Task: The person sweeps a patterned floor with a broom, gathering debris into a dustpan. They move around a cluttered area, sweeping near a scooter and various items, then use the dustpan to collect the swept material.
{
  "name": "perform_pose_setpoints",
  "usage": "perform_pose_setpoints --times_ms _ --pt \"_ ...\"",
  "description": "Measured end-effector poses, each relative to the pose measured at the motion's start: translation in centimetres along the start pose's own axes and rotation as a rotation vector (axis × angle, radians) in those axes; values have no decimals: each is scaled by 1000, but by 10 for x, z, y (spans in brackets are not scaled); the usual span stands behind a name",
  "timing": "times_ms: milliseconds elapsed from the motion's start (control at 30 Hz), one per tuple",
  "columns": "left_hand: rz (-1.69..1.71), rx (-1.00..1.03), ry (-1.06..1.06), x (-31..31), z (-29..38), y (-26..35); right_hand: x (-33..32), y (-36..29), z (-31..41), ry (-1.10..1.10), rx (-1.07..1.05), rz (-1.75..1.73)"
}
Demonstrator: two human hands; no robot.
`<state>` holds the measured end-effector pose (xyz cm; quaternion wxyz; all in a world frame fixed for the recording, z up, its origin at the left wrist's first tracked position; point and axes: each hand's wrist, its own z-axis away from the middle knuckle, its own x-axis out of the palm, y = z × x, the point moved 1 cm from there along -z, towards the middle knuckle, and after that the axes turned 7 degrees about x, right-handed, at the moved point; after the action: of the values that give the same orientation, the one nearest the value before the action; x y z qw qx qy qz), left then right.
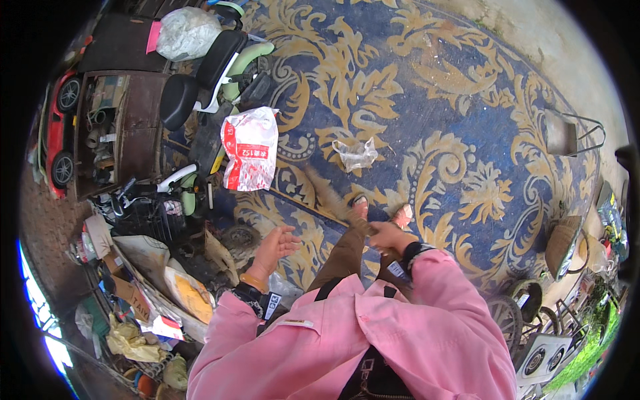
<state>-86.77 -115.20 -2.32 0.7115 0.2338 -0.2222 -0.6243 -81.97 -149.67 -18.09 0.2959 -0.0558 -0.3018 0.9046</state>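
Observation:
My right hand (391, 236) is closed around the handle end of a motion-blurred brush or broom (327, 195), which slants up and to the left over the carpet, beside my feet. The exact kind of brush is too blurred to tell. Held out at waist height, my left hand (278, 246) is empty, its fingers apart. Beyond my feet a crumpled clear plastic bag (356, 153) lies on the blue and gold patterned carpet (370, 100). A white and red printed sack (252, 150) rests to the left, next to an electric scooter.
On the left stand a scooter with a black seat (220, 60), a wooden cabinet (145, 125) and a red toy car (60, 132). Cardboard and sacks (187, 292) are piled at lower left. To the right are a metal-framed dustpan-like object (562, 132), a woven basket (561, 245) and a gas stove (542, 359).

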Motion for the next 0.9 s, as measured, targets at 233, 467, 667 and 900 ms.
perform_pose_setpoints --times_ms 233,467,667,900 --pt "-28 -18 -45 64 -12 3 -169 134 138 479 348 -552" --pt "-26 21 -65 108 -23 14 -169 111 201 687 217 -615" --pt "-70 -22 -44 124 -23 14 -86 72 101 -14 28 -598" --pt "-87 -25 -6 124 -11 17 -84 101 35 -67 77 -567"
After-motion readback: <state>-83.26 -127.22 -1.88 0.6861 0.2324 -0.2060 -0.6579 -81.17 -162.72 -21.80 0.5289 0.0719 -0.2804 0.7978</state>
